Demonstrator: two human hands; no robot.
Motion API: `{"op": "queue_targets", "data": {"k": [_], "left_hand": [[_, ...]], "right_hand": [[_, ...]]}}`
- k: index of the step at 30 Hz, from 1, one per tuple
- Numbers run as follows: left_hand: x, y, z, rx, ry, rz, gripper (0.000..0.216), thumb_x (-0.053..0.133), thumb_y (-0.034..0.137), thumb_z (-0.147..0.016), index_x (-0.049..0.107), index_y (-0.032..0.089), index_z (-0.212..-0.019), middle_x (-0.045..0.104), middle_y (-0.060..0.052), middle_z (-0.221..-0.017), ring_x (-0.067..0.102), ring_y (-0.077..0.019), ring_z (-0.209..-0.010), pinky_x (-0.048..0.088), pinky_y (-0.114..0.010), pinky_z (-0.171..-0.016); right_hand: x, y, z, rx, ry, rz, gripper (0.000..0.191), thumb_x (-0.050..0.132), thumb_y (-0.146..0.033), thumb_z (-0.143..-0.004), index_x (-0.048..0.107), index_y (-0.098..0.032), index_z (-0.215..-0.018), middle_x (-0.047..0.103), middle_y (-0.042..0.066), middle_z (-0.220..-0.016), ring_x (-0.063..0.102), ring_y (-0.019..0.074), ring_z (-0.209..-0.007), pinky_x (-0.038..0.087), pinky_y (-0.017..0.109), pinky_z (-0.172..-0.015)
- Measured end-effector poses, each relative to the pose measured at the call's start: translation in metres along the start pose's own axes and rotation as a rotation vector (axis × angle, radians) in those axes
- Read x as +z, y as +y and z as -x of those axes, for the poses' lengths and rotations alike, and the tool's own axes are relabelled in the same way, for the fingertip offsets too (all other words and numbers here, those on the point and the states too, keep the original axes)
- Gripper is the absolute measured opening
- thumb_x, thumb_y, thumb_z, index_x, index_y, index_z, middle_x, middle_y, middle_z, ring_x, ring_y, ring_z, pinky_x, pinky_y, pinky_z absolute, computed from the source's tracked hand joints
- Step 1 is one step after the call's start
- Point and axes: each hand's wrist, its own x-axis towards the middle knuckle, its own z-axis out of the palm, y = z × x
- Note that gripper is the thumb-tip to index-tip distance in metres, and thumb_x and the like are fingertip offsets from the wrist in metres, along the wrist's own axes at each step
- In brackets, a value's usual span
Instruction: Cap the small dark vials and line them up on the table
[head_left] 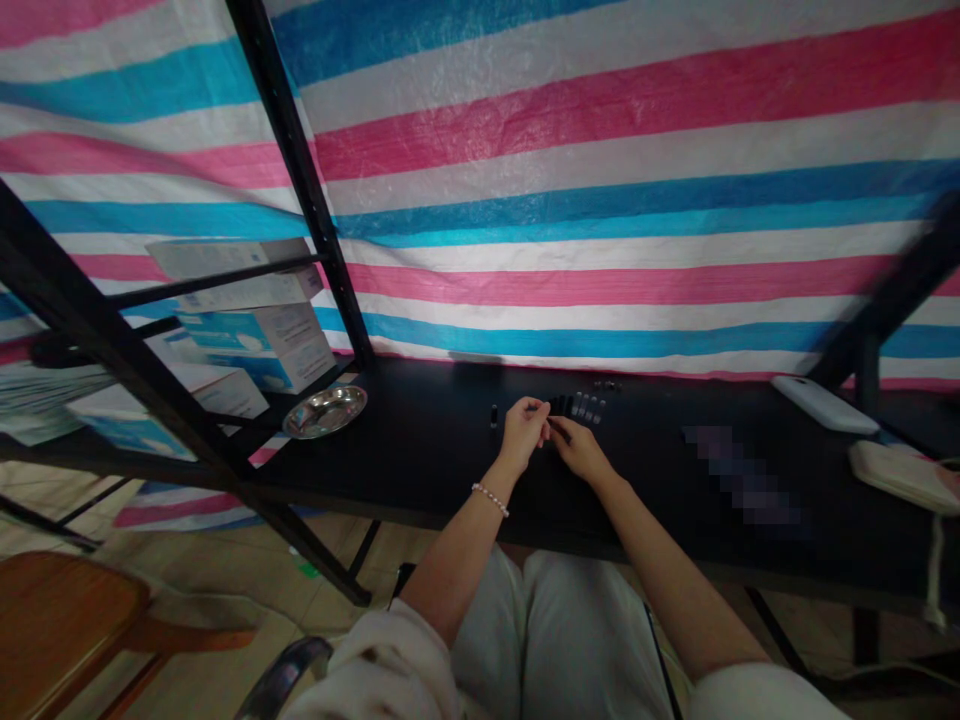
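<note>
My left hand [523,430] and my right hand [580,447] come together over the black table, fingertips nearly touching. The fingers of both hands are closed in a pinch; whatever lies between them is too small to make out. Just beyond my right hand stands a row of several small clear tubes [589,407], with darker ones [561,405] beside them, partly hidden by my fingers. A single small dark tube [494,416] stands apart, left of my left hand. Farther back lie several tiny dark pieces [608,385].
A round metal dish [325,411] sits at the table's left end, near stacked boxes [259,345] behind a black frame post [300,170]. On the right lie a white oblong object [823,404] and a pale corded block [904,477]. A wooden chair [67,620] is at lower left.
</note>
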Motion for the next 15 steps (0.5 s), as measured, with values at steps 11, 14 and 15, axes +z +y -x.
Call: {"op": "queue_targets", "data": {"k": [11, 14, 15], "left_hand": [[0.004, -0.019, 0.000, 0.043, -0.008, -0.003, 0.039, 0.062, 0.046, -0.070, 0.057, 0.013, -0.090, 0.046, 0.007, -0.044, 0.032, -0.0028, -0.031, 0.022, -0.017, -0.033], [0.002, -0.021, 0.000, 0.046, 0.046, 0.009, 0.037, 0.062, 0.045, -0.070, 0.057, 0.012, -0.086, 0.047, 0.006, -0.045, 0.033, -0.0028, -0.032, 0.022, -0.017, -0.034], [0.002, -0.021, 0.000, 0.039, 0.060, 0.012, 0.036, 0.063, 0.045, -0.069, 0.058, 0.012, -0.084, 0.047, 0.006, -0.045, 0.033, -0.0027, -0.033, 0.022, -0.017, -0.034]], "right_hand": [[-0.007, 0.001, -0.001, -0.035, 0.130, 0.129, 0.027, 0.043, -0.028, -0.084, 0.061, -0.018, -0.102, 0.066, 0.010, -0.099, 0.062, 0.0203, -0.089, 0.049, 0.035, -0.080], [-0.008, -0.001, -0.001, -0.028, 0.107, 0.172, 0.026, 0.044, -0.030, -0.084, 0.063, -0.017, -0.098, 0.067, 0.009, -0.097, 0.063, 0.0208, -0.087, 0.048, 0.034, -0.079], [-0.009, -0.002, 0.000, -0.027, 0.098, 0.188, 0.026, 0.044, -0.030, -0.084, 0.063, -0.017, -0.097, 0.067, 0.009, -0.096, 0.063, 0.0208, -0.087, 0.048, 0.034, -0.079]]}}
